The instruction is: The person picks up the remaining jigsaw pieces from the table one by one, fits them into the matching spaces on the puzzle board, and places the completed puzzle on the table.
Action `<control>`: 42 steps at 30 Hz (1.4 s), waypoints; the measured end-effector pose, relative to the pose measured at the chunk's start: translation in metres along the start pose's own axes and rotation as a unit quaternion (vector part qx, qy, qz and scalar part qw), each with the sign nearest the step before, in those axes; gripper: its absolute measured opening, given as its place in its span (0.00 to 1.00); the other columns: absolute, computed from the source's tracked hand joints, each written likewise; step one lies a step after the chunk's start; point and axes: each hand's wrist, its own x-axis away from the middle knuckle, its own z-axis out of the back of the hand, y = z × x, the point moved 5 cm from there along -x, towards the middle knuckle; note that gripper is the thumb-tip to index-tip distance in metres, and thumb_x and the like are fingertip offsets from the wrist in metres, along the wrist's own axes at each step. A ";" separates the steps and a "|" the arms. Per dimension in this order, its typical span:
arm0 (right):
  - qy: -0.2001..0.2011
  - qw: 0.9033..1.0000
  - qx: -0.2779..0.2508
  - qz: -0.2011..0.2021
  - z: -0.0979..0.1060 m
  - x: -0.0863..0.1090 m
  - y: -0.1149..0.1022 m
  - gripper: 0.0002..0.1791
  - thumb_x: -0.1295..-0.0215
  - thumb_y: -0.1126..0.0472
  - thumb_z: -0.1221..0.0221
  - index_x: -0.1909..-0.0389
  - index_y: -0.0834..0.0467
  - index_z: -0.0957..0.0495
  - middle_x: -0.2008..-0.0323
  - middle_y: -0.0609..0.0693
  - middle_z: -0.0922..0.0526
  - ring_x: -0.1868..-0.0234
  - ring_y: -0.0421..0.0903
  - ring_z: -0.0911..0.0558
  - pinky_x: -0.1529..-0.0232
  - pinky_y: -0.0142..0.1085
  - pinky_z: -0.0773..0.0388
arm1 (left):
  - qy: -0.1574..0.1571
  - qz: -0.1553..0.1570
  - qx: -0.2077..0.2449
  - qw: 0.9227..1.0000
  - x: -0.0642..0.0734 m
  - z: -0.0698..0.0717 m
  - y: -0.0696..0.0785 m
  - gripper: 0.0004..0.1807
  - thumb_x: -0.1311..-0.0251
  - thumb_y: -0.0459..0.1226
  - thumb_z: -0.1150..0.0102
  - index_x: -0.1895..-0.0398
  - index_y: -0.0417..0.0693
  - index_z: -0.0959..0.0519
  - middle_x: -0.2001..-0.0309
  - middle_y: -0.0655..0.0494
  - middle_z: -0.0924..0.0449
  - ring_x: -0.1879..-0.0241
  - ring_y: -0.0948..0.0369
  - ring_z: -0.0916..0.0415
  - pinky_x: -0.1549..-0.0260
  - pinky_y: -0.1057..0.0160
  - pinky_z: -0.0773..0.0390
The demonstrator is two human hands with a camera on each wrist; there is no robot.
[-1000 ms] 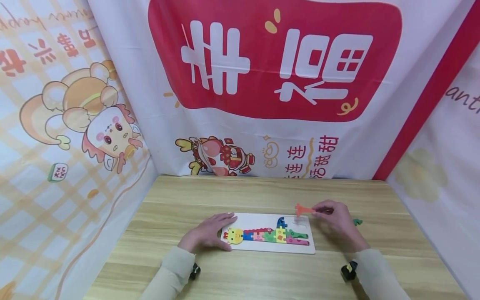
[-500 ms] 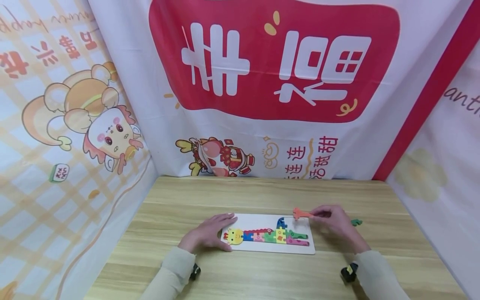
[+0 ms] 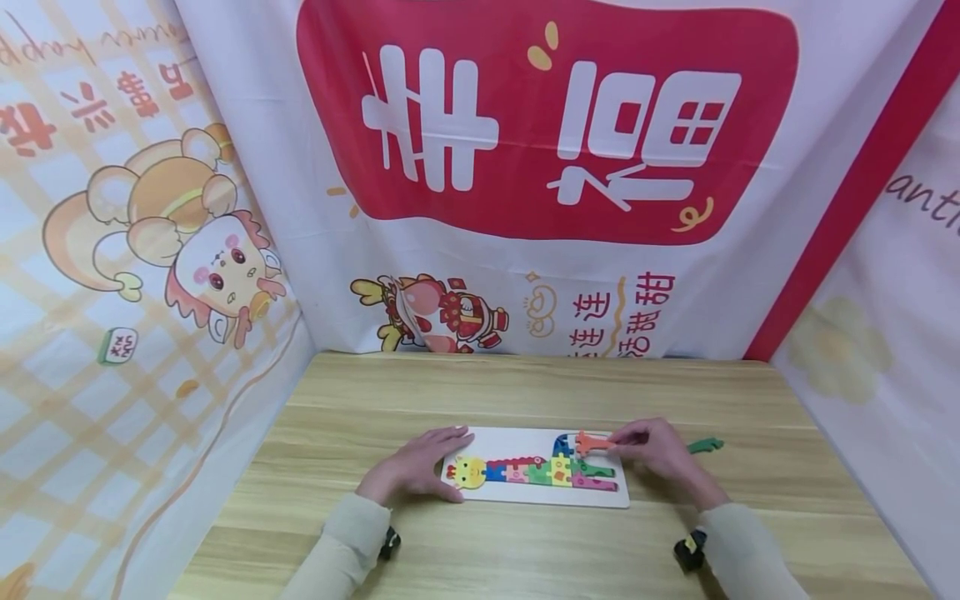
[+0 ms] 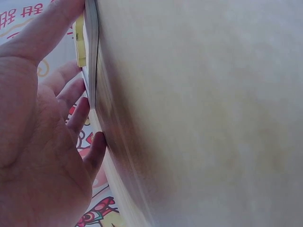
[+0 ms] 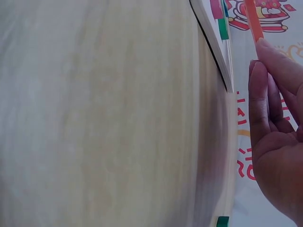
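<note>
A white puzzle board [image 3: 517, 442] lies flat on the table, bearing a giraffe made of coloured pieces with a yellow head [image 3: 470, 472] at the left end. My left hand [image 3: 408, 467] rests at that end, thumb at the near edge and straight fingers on the far side; in the left wrist view the palm [image 4: 42, 142] stands beside the board's edge. Between thumb and fingertips, my right hand [image 3: 660, 454] pinches an orange puzzle piece [image 3: 592, 443] over the board's right end, beside the blue piece [image 3: 562, 446]. The right wrist view shows the orange piece [image 5: 253, 21] raised above the board.
A green puzzle piece [image 3: 706, 446] lies on the wooden table [image 3: 525, 550] to the right, behind my right wrist. Printed cloth [image 3: 525, 250] hangs along the table's back edge, with more cloth at both sides.
My right hand has moved left and nearer to me, bringing the orange piece over the board's right end. More of the green piece shows now. The left hand has stayed put.
</note>
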 end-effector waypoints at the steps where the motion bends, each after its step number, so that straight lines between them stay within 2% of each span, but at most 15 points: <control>1: 0.000 1.000 0.001 -0.001 -0.001 0.000 -0.001 0.10 0.43 0.54 0.25 0.60 0.47 0.11 0.62 0.46 0.12 0.60 0.45 0.18 0.60 0.37 0.20 | -0.001 0.001 0.000 1.000 0.000 0.000 0.000 0.59 0.50 0.66 0.28 0.17 0.62 0.44 0.16 0.57 0.50 0.18 0.46 0.53 0.23 0.33 0.47; 13: -0.001 1.000 0.009 -0.015 -0.012 -0.003 -0.002 0.07 0.41 0.55 0.25 0.62 0.48 0.10 0.62 0.46 0.12 0.61 0.45 0.19 0.61 0.36 0.22 | -0.003 0.008 0.002 1.000 0.001 0.001 0.002 0.58 0.50 0.67 0.28 0.17 0.65 0.44 0.16 0.59 0.50 0.18 0.47 0.53 0.23 0.33 0.47; 29: 0.000 0.999 0.004 -0.032 -0.014 -0.002 -0.004 0.06 0.41 0.58 0.26 0.62 0.49 0.10 0.63 0.47 0.13 0.62 0.47 0.21 0.63 0.36 0.24 | -0.004 0.012 0.006 1.000 0.000 0.000 -0.001 0.58 0.50 0.67 0.28 0.17 0.66 0.44 0.16 0.61 0.50 0.17 0.47 0.53 0.23 0.34 0.47; 42: -0.007 1.000 0.006 -0.027 -0.015 -0.004 -0.003 0.06 0.41 0.58 0.25 0.63 0.50 0.10 0.62 0.47 0.13 0.61 0.46 0.20 0.62 0.36 0.23 | -0.005 0.015 0.010 1.000 0.000 0.000 -0.002 0.58 0.50 0.67 0.28 0.17 0.66 0.44 0.16 0.61 0.50 0.17 0.48 0.53 0.23 0.33 0.47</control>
